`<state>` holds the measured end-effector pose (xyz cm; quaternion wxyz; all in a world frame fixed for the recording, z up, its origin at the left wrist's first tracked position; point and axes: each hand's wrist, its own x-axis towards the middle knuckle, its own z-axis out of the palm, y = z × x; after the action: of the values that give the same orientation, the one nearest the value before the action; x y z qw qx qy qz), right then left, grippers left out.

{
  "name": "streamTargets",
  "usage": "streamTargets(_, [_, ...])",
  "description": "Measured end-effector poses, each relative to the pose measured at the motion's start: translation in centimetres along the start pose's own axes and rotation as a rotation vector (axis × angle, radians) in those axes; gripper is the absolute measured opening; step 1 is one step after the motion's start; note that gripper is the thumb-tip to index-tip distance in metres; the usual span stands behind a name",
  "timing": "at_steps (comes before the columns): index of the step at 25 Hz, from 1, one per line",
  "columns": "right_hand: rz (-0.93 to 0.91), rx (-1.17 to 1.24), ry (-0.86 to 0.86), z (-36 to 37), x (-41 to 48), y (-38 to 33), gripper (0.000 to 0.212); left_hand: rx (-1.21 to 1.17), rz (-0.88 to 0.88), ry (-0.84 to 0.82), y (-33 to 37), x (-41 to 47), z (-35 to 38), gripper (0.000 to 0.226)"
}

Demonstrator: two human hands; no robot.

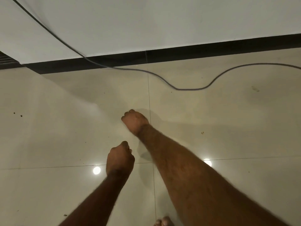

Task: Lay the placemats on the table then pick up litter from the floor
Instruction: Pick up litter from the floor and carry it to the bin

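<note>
Reaching down to the tiled floor (65,128) | your right grip (134,121) is curled shut low over the tile, content hidden | your left grip (119,158) is also fisted, nearer to you | small dark litter specks (17,114) lie far left of both grips | grey cable (187,88) runs beyond the right grip, along the dark skirting (179,53)

Dim, warm, yellowish light. Two ceiling lamps glare as round spots on glossy floor tiles (48,144). Soft shadows under both arms. Slightly soft focus; skirting line (179,53) bows from wide-angle distortion.
</note>
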<state>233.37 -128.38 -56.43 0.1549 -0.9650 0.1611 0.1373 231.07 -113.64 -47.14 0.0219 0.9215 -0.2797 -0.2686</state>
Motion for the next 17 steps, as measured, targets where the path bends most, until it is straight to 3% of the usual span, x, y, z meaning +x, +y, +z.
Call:
streamTargets(5, [0.001,0.019,0.005,-0.6,-2.5,0.1,0.027,0.008,0.054,0.030,1.2,0.2,0.1,0.011])
streamTargets(8, [0.117,0.251,-0.005,-0.8,-5.7,0.1,0.036,-0.009,0.055,0.045,1.2,-0.2,0.0,0.011])
streamTargets(12, [0.451,0.714,0.155,-0.4,-16.3,-0.7,0.055,-0.085,0.007,-0.004,3.5,-5.4,0.2,0.016])
streamTargets(17, [0.780,1.084,0.342,-3.6,-28.3,-2.5,0.048,-0.177,0.040,-0.147,8.5,-13.4,-1.7,0.025])
